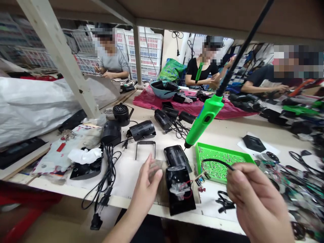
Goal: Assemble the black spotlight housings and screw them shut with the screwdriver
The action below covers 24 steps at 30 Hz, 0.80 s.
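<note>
1. Right hand: grasped a thin black flexible cable between thumb and curled fingers. The cable's free length arched leftward, in view over the near-left part of the tray in item 5.
2. Left hand: released, thumb and fingers spread, slightly blurred. It stood just left of the housing in item 3; contact with anything could not be told.
3. Black box-shaped housing: lay on the pale worktop at its near edge, between the two hands, clear plastic and red wires showing on top. A small circuit board was at its right.
4. Black cylindrical slotted housing: lay directly behind item 3. A thin black U-shaped metal bracket stood to its left, beyond the left hand.
5. Green rectangular plastic tray: held many small silvery screws, beyond the right hand.
6. Bright green power screwdriver: hung tilted from a black cord, tip pointing down between items 4 and 5.
7. Black power cords with plugs: bunched left of the left hand, hanging over the worktop edge.
</note>
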Motion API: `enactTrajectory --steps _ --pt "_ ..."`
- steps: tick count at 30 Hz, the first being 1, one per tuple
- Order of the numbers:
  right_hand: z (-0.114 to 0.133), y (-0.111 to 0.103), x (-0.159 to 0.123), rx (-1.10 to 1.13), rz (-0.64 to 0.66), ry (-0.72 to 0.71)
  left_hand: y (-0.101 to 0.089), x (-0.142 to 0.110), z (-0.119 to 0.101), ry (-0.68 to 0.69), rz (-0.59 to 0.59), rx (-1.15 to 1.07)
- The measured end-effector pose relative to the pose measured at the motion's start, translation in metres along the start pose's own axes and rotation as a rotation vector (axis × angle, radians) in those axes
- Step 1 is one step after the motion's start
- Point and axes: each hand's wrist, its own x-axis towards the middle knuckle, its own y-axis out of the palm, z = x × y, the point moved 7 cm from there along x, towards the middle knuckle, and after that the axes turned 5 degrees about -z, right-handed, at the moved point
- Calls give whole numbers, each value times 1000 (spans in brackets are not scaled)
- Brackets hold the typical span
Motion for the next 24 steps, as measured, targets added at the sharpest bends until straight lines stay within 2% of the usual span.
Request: enactTrajectory --steps 2,4,6,8,11,14,18,21,24 --pt "0 12 4 46 79 37 3 -10 -18 275 24 230" --pt "2 22 6 63 124 64 16 -25 -28 506 122 466" --pt "6 30 5 25 165 73 31 -38 -27 638 220 641" --pt "10 36 3 -18 199 52 39 -44 -22 691 237 740" --pt "16 39 1 -43 210 4 38 -42 -16 684 118 774" --pt "16 39 0 -42 229 5 32 -37 -16 665 33 713" --pt "18 35 -2 67 183 -15 26 -25 -10 516 77 627" --pt "23 37 -7 134 135 -27 28 -18 -4 442 145 650" --pt "36 31 -8 186 86 -34 27 -13 1 393 159 689"
